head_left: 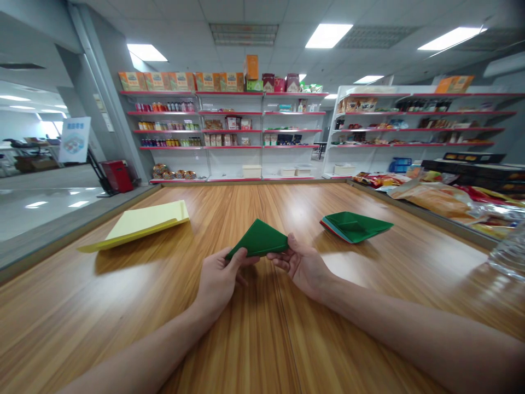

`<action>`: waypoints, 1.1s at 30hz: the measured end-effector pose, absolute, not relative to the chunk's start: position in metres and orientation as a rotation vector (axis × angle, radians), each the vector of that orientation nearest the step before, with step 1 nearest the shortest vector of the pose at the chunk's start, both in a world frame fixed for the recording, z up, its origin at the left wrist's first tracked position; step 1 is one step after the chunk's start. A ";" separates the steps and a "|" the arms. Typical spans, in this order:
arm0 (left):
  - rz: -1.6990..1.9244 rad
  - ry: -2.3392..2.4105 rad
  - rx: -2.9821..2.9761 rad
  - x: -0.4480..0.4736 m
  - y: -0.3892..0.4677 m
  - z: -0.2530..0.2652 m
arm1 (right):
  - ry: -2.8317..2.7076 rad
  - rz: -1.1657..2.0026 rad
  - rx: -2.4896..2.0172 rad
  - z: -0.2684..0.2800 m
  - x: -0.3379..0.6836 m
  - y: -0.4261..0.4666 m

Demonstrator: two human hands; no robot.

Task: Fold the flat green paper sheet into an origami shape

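A green piece of paper [259, 239], folded into a triangle with its point up, is held above the middle of the table. My left hand [221, 279] pinches its left corner, thumb in front. At the right corner, my right hand [304, 267] grips it between thumb and fingers. Further right lies a stack of folded paper [356, 226], green on top with red and blue edges below. To the left rests a stack of pale yellow paper [143, 223], its near edge bent up.
The wooden table [254, 339] has a raised rim. A clear plastic item [511, 251] stands at the right edge. Packaged snacks [435, 200] lie beyond the right rim. Stocked shelves [229, 131] stand behind, with a red box [117, 176] on the floor to the left.
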State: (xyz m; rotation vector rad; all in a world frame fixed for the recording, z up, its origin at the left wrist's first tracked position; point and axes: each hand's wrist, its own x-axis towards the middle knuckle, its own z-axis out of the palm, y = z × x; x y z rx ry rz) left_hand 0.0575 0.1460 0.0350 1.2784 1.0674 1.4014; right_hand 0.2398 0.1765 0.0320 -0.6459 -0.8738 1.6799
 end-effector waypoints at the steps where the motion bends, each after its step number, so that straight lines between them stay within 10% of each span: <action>1: 1.386 1.043 1.268 0.058 0.146 0.035 | -0.860 1.668 -0.658 0.033 0.240 0.177; 33: 1.483 1.009 1.203 0.052 0.148 0.032 | -0.896 1.639 -0.564 0.029 0.239 0.180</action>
